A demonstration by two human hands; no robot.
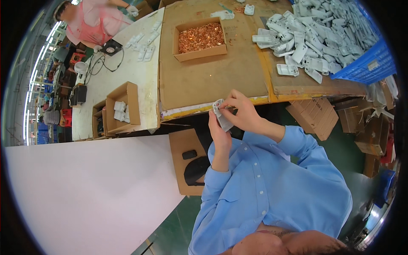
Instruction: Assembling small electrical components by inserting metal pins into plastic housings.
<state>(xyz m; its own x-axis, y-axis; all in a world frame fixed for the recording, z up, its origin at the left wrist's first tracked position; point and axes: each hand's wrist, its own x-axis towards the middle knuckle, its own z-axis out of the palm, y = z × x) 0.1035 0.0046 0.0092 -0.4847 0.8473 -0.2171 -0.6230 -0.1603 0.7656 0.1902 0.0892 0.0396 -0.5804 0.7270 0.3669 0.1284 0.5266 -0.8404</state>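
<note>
My left hand point(219, 135) is closed round a white plastic housing point(224, 122), held tilted just off the table's front edge. Over its upper end bends my right hand point(242, 111), fingertips pinched together against the inside of the housing. Whatever small piece the right fingers may hold is hidden. Beyond my hands on the brown cardboard table cover stands an open cardboard box point(199, 54) full of small copper-coloured metal pieces point(200, 38). To the right lies a large heap of similar white plastic housings point(312, 40), some of them loose near the table's edge.
A blue crate point(366, 63) lies at the right behind the heap. On the left white table are a cardboard box point(132, 100) with white parts and rows of housings point(146, 53). A co-worker in pink point(95, 21) stands beyond. Cartons point(314, 117) sit below right.
</note>
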